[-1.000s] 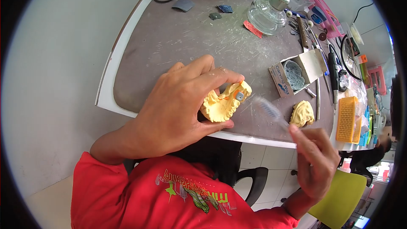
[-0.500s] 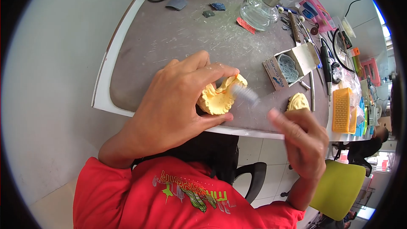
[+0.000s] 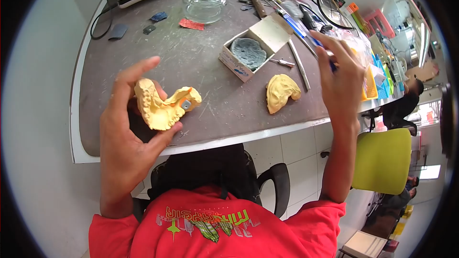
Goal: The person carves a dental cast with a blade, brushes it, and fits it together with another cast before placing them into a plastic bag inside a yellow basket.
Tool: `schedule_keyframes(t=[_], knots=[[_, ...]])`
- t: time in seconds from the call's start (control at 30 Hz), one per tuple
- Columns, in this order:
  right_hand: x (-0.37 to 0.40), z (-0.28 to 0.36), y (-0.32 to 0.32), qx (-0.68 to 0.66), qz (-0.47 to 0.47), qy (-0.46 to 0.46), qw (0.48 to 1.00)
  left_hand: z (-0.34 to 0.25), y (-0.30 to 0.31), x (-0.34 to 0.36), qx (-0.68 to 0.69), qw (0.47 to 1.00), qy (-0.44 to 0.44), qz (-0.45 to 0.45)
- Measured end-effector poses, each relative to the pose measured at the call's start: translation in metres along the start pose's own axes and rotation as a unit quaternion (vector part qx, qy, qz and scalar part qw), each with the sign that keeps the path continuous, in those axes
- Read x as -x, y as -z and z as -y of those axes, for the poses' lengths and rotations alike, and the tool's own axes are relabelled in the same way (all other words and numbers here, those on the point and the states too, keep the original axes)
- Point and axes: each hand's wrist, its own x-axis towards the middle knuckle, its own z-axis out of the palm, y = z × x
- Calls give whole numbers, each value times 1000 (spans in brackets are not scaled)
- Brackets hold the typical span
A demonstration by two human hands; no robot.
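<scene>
Head view shows the left hand (image 3: 125, 134) gripping a yellow dental cast (image 3: 162, 107) just above the table (image 3: 201, 62) near its front edge, while the right hand (image 3: 342, 81), fingers closed on a slim blue tool (image 3: 333, 67), is raised over the table's right side.

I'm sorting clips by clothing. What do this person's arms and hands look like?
The left hand and right hand are bare, no gloves, rings or watch visible. Forearms are uncovered; short sleeves of the red T-shirt cover only the upper arms.

Box (image 3: 235, 65) on table (image 3: 191, 57) — right of held cast (image 3: 160, 107)
</scene>
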Motion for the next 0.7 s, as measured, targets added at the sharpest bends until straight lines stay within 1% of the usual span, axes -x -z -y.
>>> schedule_keyframes(t=[0.03, 0.1, 0.13, 0.2, 0.27, 0.3, 0.33, 0.37, 0.43, 0.47, 0.5, 0.53, 0.57, 0.67, 0.7], knots=[[-2, -9, -9, 3, 8, 2, 1000, -1, -1, 0, -2, 1000, -4, 3], [-3, -12, -19, 78, -72, 47, 993, -1, -3, 1, 91, 994, -22, -55], [-2, -8, -13, 78, -75, 49, 993, 0, -1, -1, 90, 994, -24, -58], [10, 13, 8, 34, -58, 59, 996, 4, 3, -1, 173, 980, -4, -94], [31, 33, 19, 11, 73, 17, 997, 6, 8, 0, 201, 976, -10, -85], [37, 38, 19, 14, 73, 15, 997, 7, 9, 0, 226, 971, -22, -72], [42, 44, 18, 17, 113, 19, 993, 10, 9, -2, 219, 972, -46, -75], [46, 48, 17, 18, 151, 22, 988, 9, 7, -3, 218, 972, -47, -69], [49, 46, 13, 18, 150, 2, 989, 8, 4, -4, 296, 951, -18, -88], [49, 43, 14, -12, 123, 3, 992, 12, 2, -6, 338, 939, -14, -68], [47, 41, 15, -42, 97, 8, 994, 9, 2, -8, 339, 938, -16, -71], [48, 42, 18, -117, 55, -36, 991, 5, 0, -9, 376, 925, 6, -58], [47, 41, 21, -118, 59, -30, 991, 2, -2, -9, 412, 909, 30, -46], [48, 38, 25, -155, 46, -1, 987, -1, -12, -11, 448, 893, 33, -18], [49, 40, 24, -121, 70, 0, 990, -5, -14, -12, 468, 883, 37, -1]])
